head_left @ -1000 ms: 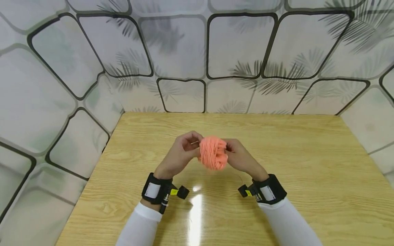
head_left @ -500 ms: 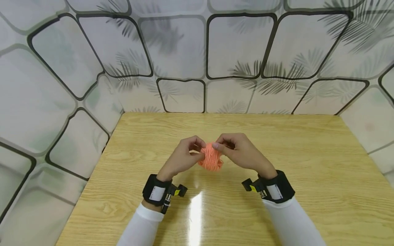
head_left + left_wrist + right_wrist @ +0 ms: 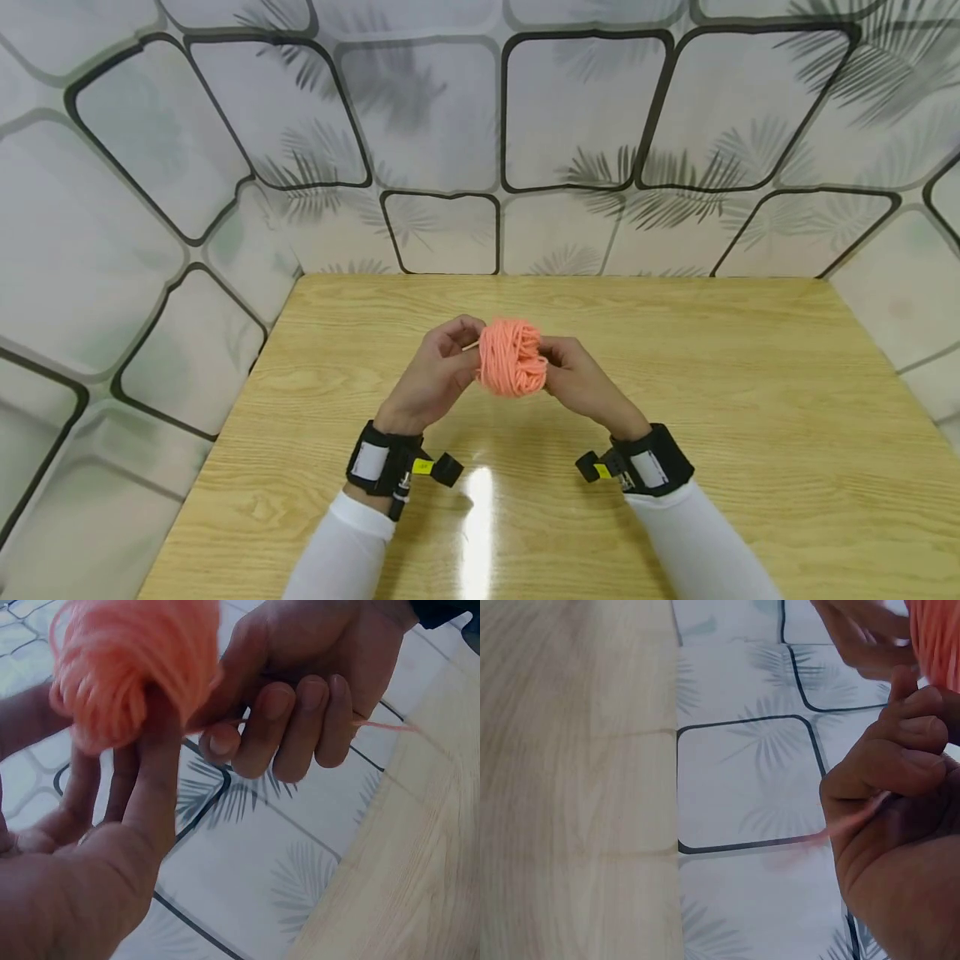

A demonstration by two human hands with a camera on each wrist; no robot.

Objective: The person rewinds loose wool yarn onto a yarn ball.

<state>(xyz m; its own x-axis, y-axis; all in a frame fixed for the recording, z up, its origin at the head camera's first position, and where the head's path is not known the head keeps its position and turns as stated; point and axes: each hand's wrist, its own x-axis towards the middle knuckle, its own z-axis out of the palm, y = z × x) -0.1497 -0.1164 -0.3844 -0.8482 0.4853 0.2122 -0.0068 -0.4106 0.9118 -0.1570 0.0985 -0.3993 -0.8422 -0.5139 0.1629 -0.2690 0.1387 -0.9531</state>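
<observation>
A coral-pink ball of yarn (image 3: 512,360) is held up over the table between both hands. My left hand (image 3: 435,371) grips it from its left side, and in the left wrist view the fingers (image 3: 154,784) reach up into the wound yarn (image 3: 142,652). My right hand (image 3: 588,385) is at the ball's right side with its fingers curled round a loose yarn strand. That strand (image 3: 386,726) runs out past the little finger in the left wrist view, and a blurred length of it trails below the right hand (image 3: 900,772) in the right wrist view.
The light wood table (image 3: 750,400) lies under both hands. Behind it and along the left stands a pale cloth backdrop (image 3: 427,108) printed with dark outlines and palm leaves. Each wrist wears a black strap (image 3: 660,460) with a small camera.
The right hand went up over the top of the ball and has come back down to its right side. The ball dipped, then rose and turned in the left hand.
</observation>
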